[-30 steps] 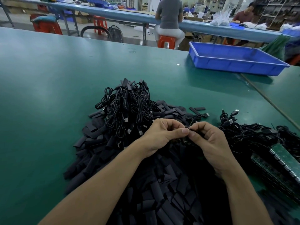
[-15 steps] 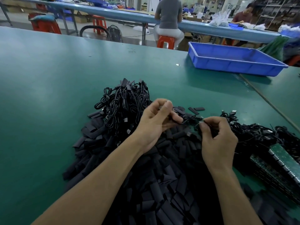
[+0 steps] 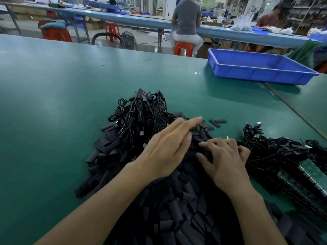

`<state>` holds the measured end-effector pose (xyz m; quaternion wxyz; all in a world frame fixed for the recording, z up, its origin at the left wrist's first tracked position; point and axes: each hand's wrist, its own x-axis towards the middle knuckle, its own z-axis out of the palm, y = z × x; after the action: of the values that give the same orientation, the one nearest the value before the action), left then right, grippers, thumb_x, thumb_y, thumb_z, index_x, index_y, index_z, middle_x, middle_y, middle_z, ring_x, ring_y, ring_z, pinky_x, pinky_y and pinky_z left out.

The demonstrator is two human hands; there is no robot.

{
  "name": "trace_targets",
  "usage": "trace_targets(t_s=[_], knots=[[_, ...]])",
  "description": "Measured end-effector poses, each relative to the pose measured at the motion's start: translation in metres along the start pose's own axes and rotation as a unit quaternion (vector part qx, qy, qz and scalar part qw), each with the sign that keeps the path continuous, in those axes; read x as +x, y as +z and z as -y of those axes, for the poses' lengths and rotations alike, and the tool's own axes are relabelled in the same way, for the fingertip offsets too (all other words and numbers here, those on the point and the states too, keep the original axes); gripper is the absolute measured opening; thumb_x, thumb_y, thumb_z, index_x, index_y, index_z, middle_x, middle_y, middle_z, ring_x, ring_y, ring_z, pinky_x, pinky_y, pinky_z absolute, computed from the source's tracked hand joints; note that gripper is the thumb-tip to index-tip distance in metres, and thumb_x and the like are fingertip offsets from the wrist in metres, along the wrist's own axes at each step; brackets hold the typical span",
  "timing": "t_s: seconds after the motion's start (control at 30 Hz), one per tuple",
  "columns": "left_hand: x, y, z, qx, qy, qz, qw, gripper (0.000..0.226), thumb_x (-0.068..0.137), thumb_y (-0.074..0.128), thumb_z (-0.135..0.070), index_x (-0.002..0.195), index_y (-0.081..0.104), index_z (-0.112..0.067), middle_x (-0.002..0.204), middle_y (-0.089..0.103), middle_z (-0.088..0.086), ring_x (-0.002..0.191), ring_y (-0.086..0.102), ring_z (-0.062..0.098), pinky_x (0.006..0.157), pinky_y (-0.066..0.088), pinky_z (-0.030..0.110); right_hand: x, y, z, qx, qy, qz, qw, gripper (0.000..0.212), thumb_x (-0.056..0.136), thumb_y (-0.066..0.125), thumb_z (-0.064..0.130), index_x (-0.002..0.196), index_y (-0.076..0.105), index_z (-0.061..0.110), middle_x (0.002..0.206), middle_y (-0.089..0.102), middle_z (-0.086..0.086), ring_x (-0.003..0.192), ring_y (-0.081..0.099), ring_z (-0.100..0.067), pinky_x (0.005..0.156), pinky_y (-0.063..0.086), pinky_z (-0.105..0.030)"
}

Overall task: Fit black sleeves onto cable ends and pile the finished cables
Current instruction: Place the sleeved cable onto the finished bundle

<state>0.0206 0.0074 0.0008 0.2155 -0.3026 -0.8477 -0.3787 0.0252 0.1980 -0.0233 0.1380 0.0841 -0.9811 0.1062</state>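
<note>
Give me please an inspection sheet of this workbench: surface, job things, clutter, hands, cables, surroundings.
Surface: green table, dark seam at right.
Job's things: heap of black sleeves under both hands.
Clutter: blue tray far right; green circuit boards near right.
Grippers: left hand flat, fingers straight, above sleeves; right hand fingers curled into sleeves, grip unclear.
Cables: coiled cable pile beyond the sleeves; second cable heap at right.
Surroundings: person seated on orange stool at a blue bench.

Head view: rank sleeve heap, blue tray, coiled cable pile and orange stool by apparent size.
1. sleeve heap
2. blue tray and cable pile, about alike; the tray sits farther off
3. orange stool, farthest away
</note>
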Motion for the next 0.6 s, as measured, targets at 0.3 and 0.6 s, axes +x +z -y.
trace_targets(t_s=[0.3, 0.6], knots=[[-0.02, 0.021, 0.019, -0.116, -0.158, 0.082, 0.977, 0.012, 0.105, 0.048, -0.019, 0.116, 0.044, -0.02, 0.091, 0.07, -0.007, 0.085, 0.066, 0.005, 0.077, 0.052, 0.024, 0.001, 0.003, 0.004, 0.024, -0.003, 0.009, 1.0, 0.015, 0.089, 0.067, 0.048, 0.097, 0.075, 0.039, 0.132, 0.052, 0.011, 0.128, 0.026, -0.016, 0.106, 0.023, -0.045], [-0.019, 0.024, 0.028, -0.126, -0.167, -0.067, 0.976, 0.023, 0.093, 0.069, -0.019, 0.116, 0.074, -0.017, 0.086, 0.063, -0.017, 0.068, 0.06, -0.009, 0.07, 0.044, 0.008, 0.001, 0.001, 0.01, 0.133, -0.03, -0.185, 0.973, 0.005, 0.076, 0.065, 0.03, 0.074, 0.061, 0.029, 0.106, 0.061, 0.013, 0.112, 0.051, -0.014, 0.095, 0.023, -0.033]])
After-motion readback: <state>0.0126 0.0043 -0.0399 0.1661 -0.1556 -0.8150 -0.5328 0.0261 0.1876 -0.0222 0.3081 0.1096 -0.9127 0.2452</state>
